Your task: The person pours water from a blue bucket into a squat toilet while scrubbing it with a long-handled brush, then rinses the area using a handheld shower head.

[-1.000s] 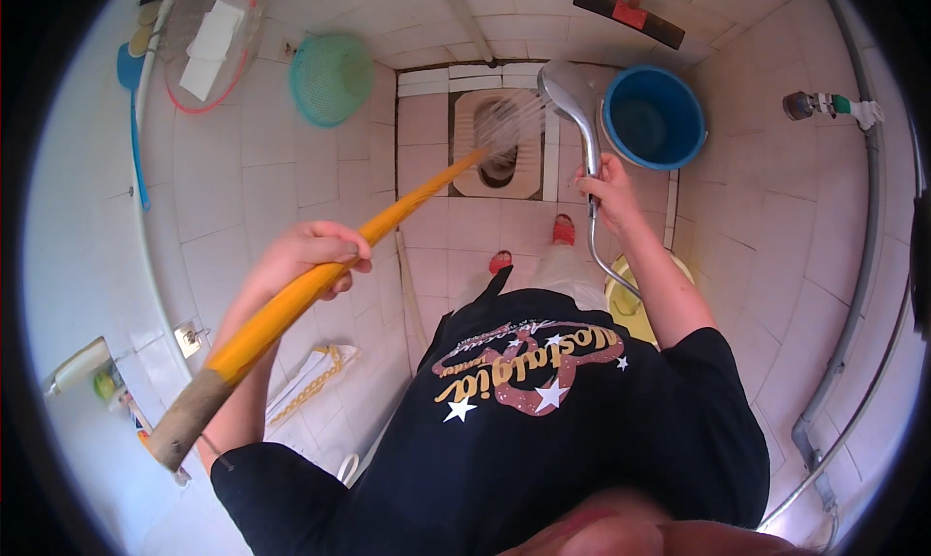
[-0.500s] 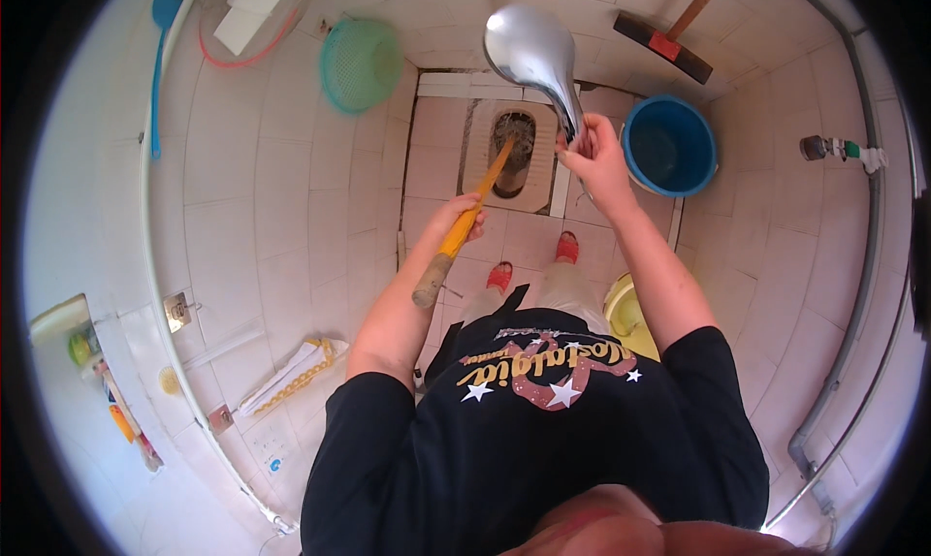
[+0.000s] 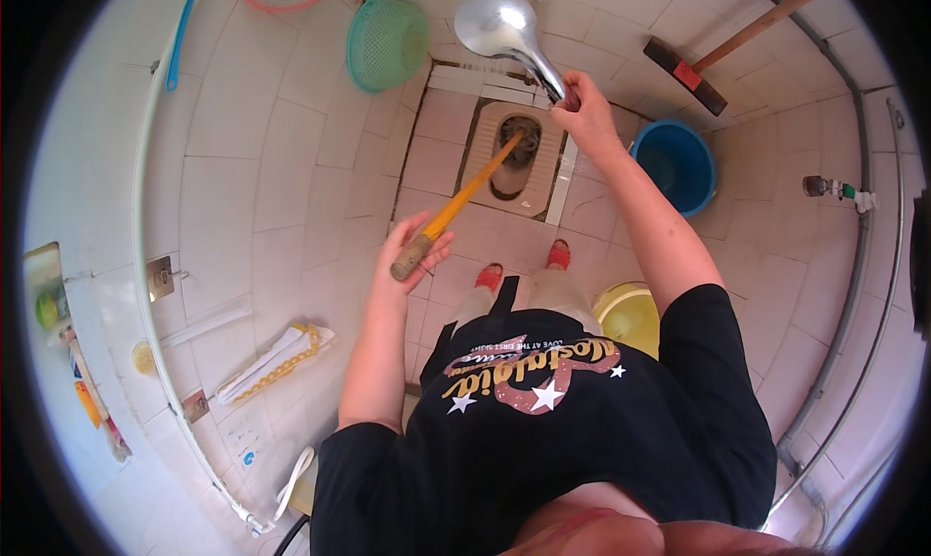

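Left hand (image 3: 400,234) loosely holds the yellow handle (image 3: 467,193) near its top, apparently to steady it; farther out, right hand (image 3: 591,120) grips the shower head (image 3: 497,25), seemingly to face it downward; handle's far end sits in the squat toilet (image 3: 549,166)

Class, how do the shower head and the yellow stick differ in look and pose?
The shower head is shiny silver; the yellow stick has a grey-brown near end. The shower head is broad and rounded; the yellow stick, long and straight. The yellow stick reaches into the toilet; the shower head doesn't. Both are hand-held.
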### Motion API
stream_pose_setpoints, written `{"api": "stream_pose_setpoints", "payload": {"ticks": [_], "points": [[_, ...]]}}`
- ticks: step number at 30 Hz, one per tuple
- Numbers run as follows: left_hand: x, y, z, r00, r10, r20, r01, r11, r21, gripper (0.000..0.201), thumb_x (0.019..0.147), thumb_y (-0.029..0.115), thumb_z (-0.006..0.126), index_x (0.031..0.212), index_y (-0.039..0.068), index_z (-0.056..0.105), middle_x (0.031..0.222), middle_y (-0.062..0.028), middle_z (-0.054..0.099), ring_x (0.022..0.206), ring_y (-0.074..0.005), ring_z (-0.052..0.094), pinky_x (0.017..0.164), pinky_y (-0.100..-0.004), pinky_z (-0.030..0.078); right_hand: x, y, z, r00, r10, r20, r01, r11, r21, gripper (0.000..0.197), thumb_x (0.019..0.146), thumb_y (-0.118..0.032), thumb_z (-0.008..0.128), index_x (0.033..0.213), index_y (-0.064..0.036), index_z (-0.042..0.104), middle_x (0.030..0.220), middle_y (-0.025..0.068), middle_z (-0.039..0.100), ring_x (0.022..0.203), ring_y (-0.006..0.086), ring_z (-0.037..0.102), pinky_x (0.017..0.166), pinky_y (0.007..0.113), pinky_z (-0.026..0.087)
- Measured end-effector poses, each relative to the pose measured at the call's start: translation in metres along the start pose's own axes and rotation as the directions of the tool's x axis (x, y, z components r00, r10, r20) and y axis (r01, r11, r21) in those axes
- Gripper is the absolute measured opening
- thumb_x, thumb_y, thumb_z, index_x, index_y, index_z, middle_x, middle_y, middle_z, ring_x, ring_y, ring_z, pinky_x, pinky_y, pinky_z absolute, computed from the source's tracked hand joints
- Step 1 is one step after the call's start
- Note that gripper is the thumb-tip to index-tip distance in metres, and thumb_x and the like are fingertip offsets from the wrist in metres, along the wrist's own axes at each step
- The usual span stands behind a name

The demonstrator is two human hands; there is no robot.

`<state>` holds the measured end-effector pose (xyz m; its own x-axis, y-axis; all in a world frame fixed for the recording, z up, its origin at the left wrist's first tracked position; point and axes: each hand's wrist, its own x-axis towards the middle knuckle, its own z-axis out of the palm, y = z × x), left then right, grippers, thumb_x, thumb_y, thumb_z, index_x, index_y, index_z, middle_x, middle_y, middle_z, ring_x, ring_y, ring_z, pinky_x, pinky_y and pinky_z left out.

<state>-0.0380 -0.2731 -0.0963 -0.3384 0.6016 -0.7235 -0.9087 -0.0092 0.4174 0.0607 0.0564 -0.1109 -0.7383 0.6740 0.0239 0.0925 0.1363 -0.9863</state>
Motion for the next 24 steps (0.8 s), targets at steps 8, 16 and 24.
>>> {"api": "stream_pose_setpoints", "payload": {"ticks": [8,16,24], "points": [[-0.047,0.038,0.000,0.926,0.378,-0.016,-0.367,0.907,0.205,0.043,0.085,0.033,0.049,0.117,0.004,0.043,0.111,-0.0166,0.050,0.094,-0.0304,0.056,0.069,-0.0367,0.051,-0.009,-0.003,-0.031,0.982,-0.001,-0.190,-0.029,0.988,-0.151,0.037,0.065,-0.005,0.061,0.099,-0.0034,0.048,0.073,0.0046,0.054,0.066,0.0119,0.052,0.064,0.025,0.043],[-0.006,0.073,0.023,0.896,0.413,0.163,-0.313,0.328,0.891,0.033,0.076,0.021,0.058,0.105,0.005,0.056,0.098,-0.0048,0.058,0.079,-0.0094,0.056,0.063,-0.0238,0.045,-0.060,0.006,-0.089,0.878,0.002,-0.478,-0.088,0.984,-0.157,0.038,0.066,-0.003,0.063,0.099,-0.0010,0.044,0.076,0.0034,0.054,0.068,0.0090,0.051,0.064,0.022,0.041],[0.030,0.112,0.039,0.873,0.161,0.460,-0.433,-0.178,0.884,0.033,0.073,0.017,0.056,0.101,0.001,0.057,0.086,-0.0119,0.061,0.078,-0.0200,0.057,0.072,-0.0294,0.044,-0.198,0.036,-0.097,0.711,0.249,-0.657,-0.190,0.968,0.162,0.038,0.068,0.002,0.061,0.100,-0.0006,0.042,0.080,0.0015,0.054,0.066,0.0053,0.047,0.061,0.017,0.038]]}}
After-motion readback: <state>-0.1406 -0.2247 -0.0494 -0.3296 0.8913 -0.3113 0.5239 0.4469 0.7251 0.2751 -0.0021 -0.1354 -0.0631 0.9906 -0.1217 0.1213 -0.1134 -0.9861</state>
